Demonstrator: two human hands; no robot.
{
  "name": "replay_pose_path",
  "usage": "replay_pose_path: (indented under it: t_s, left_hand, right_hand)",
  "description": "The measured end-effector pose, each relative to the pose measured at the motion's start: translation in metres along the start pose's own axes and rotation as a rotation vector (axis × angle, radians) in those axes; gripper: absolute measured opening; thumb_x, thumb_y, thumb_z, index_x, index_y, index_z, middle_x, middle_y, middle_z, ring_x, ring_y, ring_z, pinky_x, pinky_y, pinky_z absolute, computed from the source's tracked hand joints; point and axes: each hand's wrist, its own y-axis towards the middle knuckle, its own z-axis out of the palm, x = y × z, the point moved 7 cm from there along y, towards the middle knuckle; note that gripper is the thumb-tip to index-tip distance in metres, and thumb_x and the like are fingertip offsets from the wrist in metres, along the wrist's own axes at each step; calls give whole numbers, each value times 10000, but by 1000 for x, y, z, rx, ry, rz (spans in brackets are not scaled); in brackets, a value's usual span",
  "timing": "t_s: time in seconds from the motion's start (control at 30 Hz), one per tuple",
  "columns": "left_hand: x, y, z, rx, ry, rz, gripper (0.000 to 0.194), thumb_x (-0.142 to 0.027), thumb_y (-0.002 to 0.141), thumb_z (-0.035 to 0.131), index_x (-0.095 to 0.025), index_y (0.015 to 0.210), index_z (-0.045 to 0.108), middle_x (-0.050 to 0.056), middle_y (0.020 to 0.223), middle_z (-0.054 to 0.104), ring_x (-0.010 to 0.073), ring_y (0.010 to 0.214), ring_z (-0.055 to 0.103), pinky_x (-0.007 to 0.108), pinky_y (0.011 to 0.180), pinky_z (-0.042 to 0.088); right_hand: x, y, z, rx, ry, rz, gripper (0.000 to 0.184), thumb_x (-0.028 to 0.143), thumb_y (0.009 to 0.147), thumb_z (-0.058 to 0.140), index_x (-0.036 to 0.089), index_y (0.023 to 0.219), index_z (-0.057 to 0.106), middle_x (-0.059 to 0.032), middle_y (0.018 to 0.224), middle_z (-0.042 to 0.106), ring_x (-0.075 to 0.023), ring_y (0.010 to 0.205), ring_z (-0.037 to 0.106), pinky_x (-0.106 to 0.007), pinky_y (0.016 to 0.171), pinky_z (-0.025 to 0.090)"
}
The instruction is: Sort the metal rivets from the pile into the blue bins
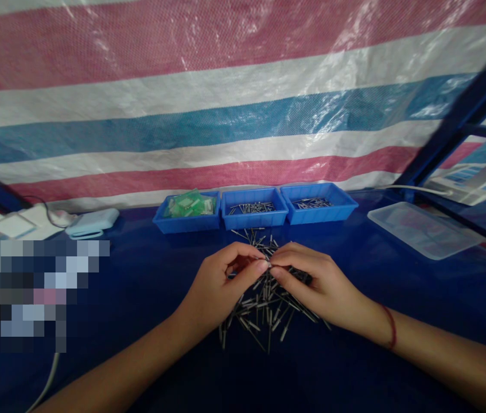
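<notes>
A loose heap of blind rivets (pixel 264 304), thin metal pins with thicker sleeves, lies on the blue table under both hands. Over the heap, my left hand (pixel 225 281) pinches with thumb and forefinger. Its fingertips meet those of my right hand (pixel 322 284), which is also closed in a pinch and has a dark red cord at the wrist. Between the fingertips is a small pale bit of what looks like a blind rivet, mostly covered by the fingers. Just beyond the heap, a middle blue bin (pixel 253 219) and a right blue bin (pixel 322 213) both contain rivets.
A left blue bin (pixel 186 223) holds green-printed plastic packets (pixel 191 203). To the right lie a translucent plastic lid (pixel 426 229) and a white device (pixel 477 178) by the frame post. A folded light-blue cloth (pixel 93 222) is at left, near a blurred-out patch. A striped sheet (pixel 225 115) hangs behind.
</notes>
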Motion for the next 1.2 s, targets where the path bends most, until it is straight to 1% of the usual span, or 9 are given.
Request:
replay_pose_path:
  t_s: [0.17, 0.43, 0.67, 0.8, 0.9, 1.0, 1.03, 1.13, 1.2]
  left_hand:
    - [-2, 0, -1, -4, 34, 36, 96, -259, 813, 587, -192, 855, 641, -1, 791, 653, 124, 708, 599, 248, 652, 485]
    - [-6, 0, -3, -21, 72, 85, 83, -238, 823, 583, -196, 871, 636, -8, 805, 632, 106, 702, 580, 231, 655, 471]
    - [1, 1, -4, -33, 90, 61, 88, -238, 821, 582, -192, 871, 638, 6, 818, 642, 129, 739, 600, 259, 687, 481]
    - [5, 2, 0, 5, 76, 46, 94, -240, 824, 577, -196, 882, 636, 10, 840, 646, 136, 777, 609, 269, 715, 476]
    - [6, 2, 5, 77, 89, 27, 115, -260, 841, 549, -191, 879, 633, 12, 817, 644, 139, 760, 603, 266, 688, 470]
    - [4, 1, 11, 155, 151, 31, 185, -312, 869, 498, -182, 838, 626, 8, 761, 623, 136, 706, 577, 260, 645, 456]
    - [4, 0, 11, 170, 168, 34, 210, -325, 879, 479, -180, 832, 623, 8, 756, 618, 137, 704, 572, 261, 647, 454]
    - [3, 1, 7, 126, 144, 12, 226, -347, 896, 443, -192, 937, 602, 14, 809, 618, 144, 748, 581, 267, 669, 458]
    - [3, 2, 1, 66, 117, -10, 243, -352, 901, 436, -202, 1038, 568, 19, 844, 616, 148, 777, 587, 273, 684, 461]
  right_hand:
    - [0, 1, -1, -27, -1, 5, 106, 202, 861, 524, 177, 889, 623, -37, 799, 641, -134, 742, 601, -297, 697, 494]
    - [0, 0, -4, -68, 16, 2, 72, 166, 840, 552, 166, 864, 620, -33, 784, 638, -128, 734, 592, -287, 685, 486]
    - [-1, -3, -17, -211, -31, 38, 61, 174, 822, 581, 193, 859, 625, -24, 787, 626, -125, 703, 580, -269, 620, 477]
    - [7, -4, -21, -248, -46, -29, 95, 150, 807, 592, 203, 880, 624, -22, 799, 629, -126, 712, 582, -266, 618, 480]
    - [16, -5, -23, -257, -66, -112, 96, 133, 796, 591, 196, 865, 613, -30, 787, 624, -136, 720, 587, -277, 626, 484]
    - [23, -4, -20, -208, -119, -187, 45, 149, 802, 575, 187, 785, 593, -29, 714, 603, -138, 661, 565, -288, 593, 470]
    - [25, -3, -19, -179, -137, -204, 64, 153, 810, 564, 185, 759, 584, -28, 690, 596, -136, 641, 555, -290, 583, 462]
    - [21, 3, -24, -132, -193, -225, 110, 157, 832, 542, 192, 731, 568, -25, 672, 592, -136, 631, 547, -291, 584, 451]
    - [9, 8, -41, -187, -276, -196, 109, 164, 842, 541, 198, 742, 566, -30, 703, 601, -141, 665, 558, -293, 623, 452]
